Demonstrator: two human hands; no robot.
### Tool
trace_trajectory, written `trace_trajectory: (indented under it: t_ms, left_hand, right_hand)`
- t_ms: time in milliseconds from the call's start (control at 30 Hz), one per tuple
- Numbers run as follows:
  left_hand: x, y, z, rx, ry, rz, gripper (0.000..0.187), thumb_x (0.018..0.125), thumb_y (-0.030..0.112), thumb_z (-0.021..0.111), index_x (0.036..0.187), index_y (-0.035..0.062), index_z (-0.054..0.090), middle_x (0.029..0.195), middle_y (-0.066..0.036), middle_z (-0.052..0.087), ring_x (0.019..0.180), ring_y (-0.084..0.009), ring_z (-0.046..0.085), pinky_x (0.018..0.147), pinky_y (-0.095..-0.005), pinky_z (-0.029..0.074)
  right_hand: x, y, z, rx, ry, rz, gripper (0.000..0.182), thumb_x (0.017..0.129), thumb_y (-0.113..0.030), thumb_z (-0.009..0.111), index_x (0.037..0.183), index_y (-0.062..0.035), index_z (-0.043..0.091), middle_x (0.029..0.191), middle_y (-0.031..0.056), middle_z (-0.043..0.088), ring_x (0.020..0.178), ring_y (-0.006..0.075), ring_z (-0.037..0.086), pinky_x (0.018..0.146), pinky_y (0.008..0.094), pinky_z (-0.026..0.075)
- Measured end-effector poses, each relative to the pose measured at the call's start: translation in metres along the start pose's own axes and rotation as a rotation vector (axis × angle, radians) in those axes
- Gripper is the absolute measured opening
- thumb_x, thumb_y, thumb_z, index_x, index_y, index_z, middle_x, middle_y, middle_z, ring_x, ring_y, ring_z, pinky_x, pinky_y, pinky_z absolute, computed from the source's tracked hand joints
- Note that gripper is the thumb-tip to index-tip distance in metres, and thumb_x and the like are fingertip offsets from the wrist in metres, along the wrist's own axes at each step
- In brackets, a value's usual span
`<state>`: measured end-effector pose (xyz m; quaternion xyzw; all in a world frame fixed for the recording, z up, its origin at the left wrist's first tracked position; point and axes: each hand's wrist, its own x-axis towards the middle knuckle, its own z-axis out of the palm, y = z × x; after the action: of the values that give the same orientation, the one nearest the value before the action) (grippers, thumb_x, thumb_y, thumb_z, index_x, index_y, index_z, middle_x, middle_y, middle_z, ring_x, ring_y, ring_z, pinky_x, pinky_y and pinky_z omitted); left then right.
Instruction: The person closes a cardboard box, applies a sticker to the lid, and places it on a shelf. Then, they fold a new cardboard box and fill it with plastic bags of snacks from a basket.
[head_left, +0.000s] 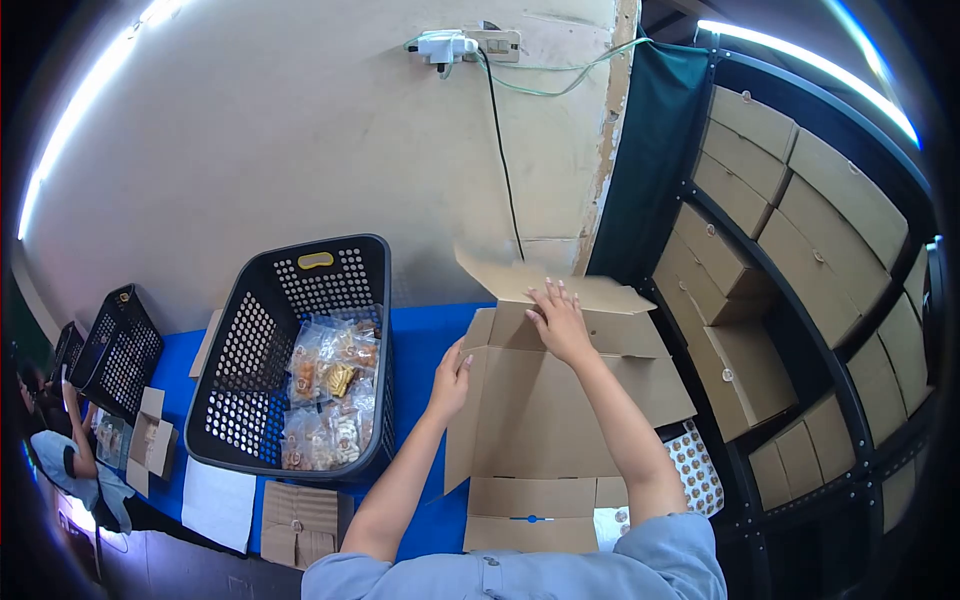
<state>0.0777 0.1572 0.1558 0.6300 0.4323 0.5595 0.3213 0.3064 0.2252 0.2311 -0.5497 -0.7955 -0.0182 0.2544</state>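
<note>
An open, empty-looking cardboard box lies before me on the blue table, its flaps spread. My left hand is at the box's left side flap, fingers pressed along its edge. My right hand lies with spread fingers on the far flap. Left of the box stands a large black perforated basket holding several clear bags of small pale and orange pieces.
Stacked cartons fill the shelf at right. A sticker sheet lies beside the box. Near the basket are white paper and a small carton. Far left, a person works by another basket. A cable hangs on the wall.
</note>
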Motion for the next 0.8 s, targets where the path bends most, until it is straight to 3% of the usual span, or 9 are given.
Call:
trace_trajectory:
  t_ms: [67,133,167,300,400,467,667,733,800]
  left_hand:
    - [-0.001,-0.012,-0.003,-0.024,0.078,-0.008,0.035,0.096,0.001,0.043,0.131,0.0005,0.045,0.122,-0.014,0.058,0.116,-0.0193,0.054,0.099,-0.0299,0.04]
    - [-0.003,-0.004,-0.015,-0.003,0.06,0.007,0.032,0.095,-0.002,0.041,0.126,0.001,0.048,0.118,-0.015,0.059,0.113,-0.0224,0.055,0.098,-0.0307,0.041]
    - [-0.005,0.002,-0.02,0.018,0.048,0.021,0.031,0.093,-0.006,0.039,0.121,0.0016,0.052,0.113,-0.016,0.059,0.111,-0.0254,0.057,0.097,-0.0315,0.042]
    - [-0.007,0.01,-0.03,-0.07,0.124,0.038,0.033,0.09,-0.012,0.035,0.114,0.0022,0.052,0.108,-0.012,0.06,0.106,-0.0194,0.058,0.094,-0.0287,0.043]
    - [-0.008,0.006,-0.037,-0.016,0.127,0.033,0.032,0.09,-0.012,0.035,0.114,0.002,0.052,0.107,-0.011,0.06,0.106,-0.0189,0.058,0.094,-0.0283,0.043]
    - [-0.007,0.0,-0.039,0.021,0.153,0.024,0.032,0.091,-0.012,0.035,0.113,0.0022,0.052,0.106,-0.011,0.06,0.106,-0.0187,0.058,0.094,-0.0277,0.042]
    - [-0.022,-0.021,-0.045,0.033,0.188,-0.116,0.033,0.093,0.0,0.048,0.126,0.003,0.049,0.115,-0.014,0.061,0.11,-0.0223,0.058,0.094,-0.0309,0.044]
    - [-0.045,-0.061,-0.042,0.065,0.061,-0.215,0.041,0.092,0.009,0.055,0.131,0.0025,0.045,0.122,-0.016,0.06,0.114,-0.0237,0.058,0.093,-0.0333,0.046]
    - [-0.075,-0.074,-0.037,0.103,-0.052,-0.329,0.047,0.093,0.019,0.057,0.133,0.001,0.043,0.124,-0.019,0.058,0.117,-0.0278,0.056,0.096,-0.0348,0.044]
  right_hand:
    - [-0.006,0.017,0.006,-0.035,0.009,0.05,0.052,0.095,-0.037,0.051,0.143,-0.0221,0.038,0.152,0.019,0.026,0.142,0.0365,0.021,0.113,0.0562,0.016]
    - [-0.019,0.029,0.009,-0.115,-0.02,0.227,0.054,0.094,-0.036,0.052,0.144,-0.0215,0.036,0.152,0.0213,0.022,0.142,0.0394,0.018,0.111,0.0613,0.015]
    - [-0.026,0.036,0.008,-0.09,-0.018,0.198,0.055,0.094,-0.033,0.052,0.144,-0.0226,0.036,0.152,0.024,0.019,0.142,0.0425,0.015,0.109,0.064,0.015]
    - [-0.058,0.05,0.005,-0.131,-0.107,0.302,0.057,0.093,-0.033,0.054,0.145,-0.018,0.035,0.152,0.025,0.019,0.142,0.0428,0.014,0.111,0.0619,0.014]
    - [-0.085,0.067,0.008,-0.139,0.096,0.318,0.058,0.091,-0.028,0.057,0.142,-0.0105,0.037,0.149,0.0251,0.025,0.141,0.0426,0.017,0.112,0.0583,0.015]
    - [-0.107,0.069,-0.004,-0.24,0.321,0.193,0.055,0.089,-0.021,0.059,0.138,-0.005,0.04,0.144,0.0262,0.033,0.139,0.0423,0.022,0.113,0.0542,0.018]
    - [-0.193,0.113,0.025,0.109,0.347,0.56,0.052,0.089,-0.015,0.057,0.136,-0.0008,0.039,0.134,0.0253,0.042,0.127,0.0402,0.039,0.106,0.0455,0.032]
    - [-0.225,0.118,0.037,0.173,0.356,0.595,0.053,0.089,-0.016,0.058,0.136,0.0,0.038,0.132,0.0252,0.043,0.124,0.0398,0.042,0.104,0.0441,0.035]
    - [-0.253,0.114,0.044,0.258,0.174,0.687,0.05,0.088,-0.016,0.059,0.132,0.0012,0.043,0.125,0.0256,0.049,0.119,0.0385,0.046,0.1,0.0429,0.039]
